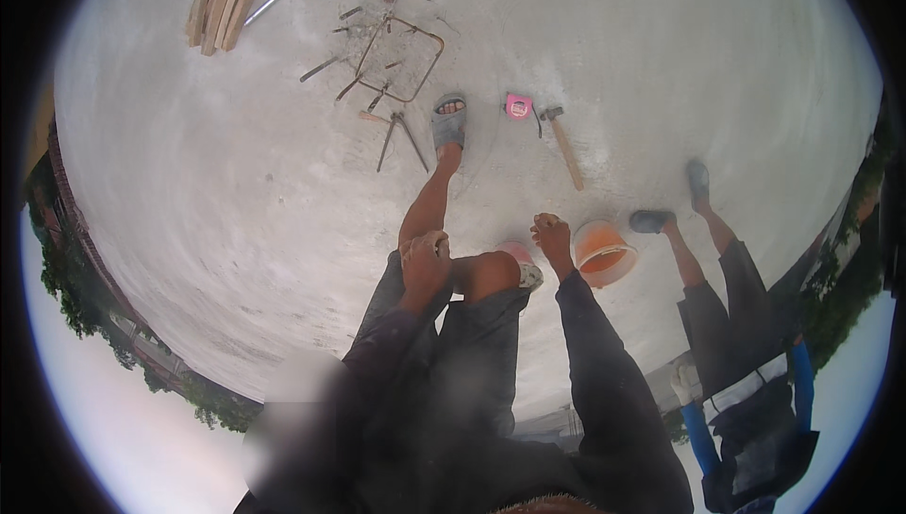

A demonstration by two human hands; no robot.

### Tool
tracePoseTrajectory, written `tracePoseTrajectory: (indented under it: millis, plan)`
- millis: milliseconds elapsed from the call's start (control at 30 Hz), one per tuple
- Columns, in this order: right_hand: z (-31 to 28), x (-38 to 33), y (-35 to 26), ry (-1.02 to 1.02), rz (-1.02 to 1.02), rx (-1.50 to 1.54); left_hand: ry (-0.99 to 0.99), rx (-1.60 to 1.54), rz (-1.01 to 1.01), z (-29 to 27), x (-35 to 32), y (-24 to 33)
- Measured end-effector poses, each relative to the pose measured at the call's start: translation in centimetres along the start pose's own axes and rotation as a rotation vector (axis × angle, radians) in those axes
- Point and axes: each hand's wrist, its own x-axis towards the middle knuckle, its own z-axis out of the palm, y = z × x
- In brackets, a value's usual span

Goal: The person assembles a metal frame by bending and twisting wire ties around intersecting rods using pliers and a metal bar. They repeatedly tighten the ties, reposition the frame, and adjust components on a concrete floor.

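From above I see a wide pale concrete slab (236,193) running bare out to its curved edge, with trees and sky beyond; there is open floor to the left of the orange bucket (604,252). The left hand (425,262) is curled shut around something small and pale that I cannot make out, well left of the bucket. The right hand (551,235) is also closed in a fist just left of the bucket's rim; I cannot tell what it holds, if anything. Beyond the bucket lie a hammer (564,146) and a pink tape measure (518,106); further left, bent rebar pieces (396,61) and a stack of wood offcuts (223,2). A second person (736,325) stands just right of the bucket
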Motion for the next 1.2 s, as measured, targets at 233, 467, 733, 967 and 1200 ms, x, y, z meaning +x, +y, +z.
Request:
tracePoseTrajectory:
  millis: [233,467,733,967,1200]
  plan:
    - [-5.6,-3.2,-4.8,-0.077,0.089,0.068,0.098,-0.128,-0.084,1.1,-1.4,4.0]
    - [-14.2,-9.3,-10.6,-0.190,-0.015,-0.328,0.343,-0.236,-0.016,4.9,-3.7,9.9]
    - [-29.2,-11.1,-24.2,-0.169,-0.271,-0.509,0.488,-0.822,0.085,0.1,-3.9,18.3]
    - [-29.8,-12.4,-45.3,-0.057,-0.501,-0.556,0.435,-1.199,-0.103,-4.7,-6.2,11.6]
    - [-24.9,-18.0,-56.6,-0.141,-0.643,-0.616,0.630,-1.420,-0.548,-2.2,-9.5,-5.5]
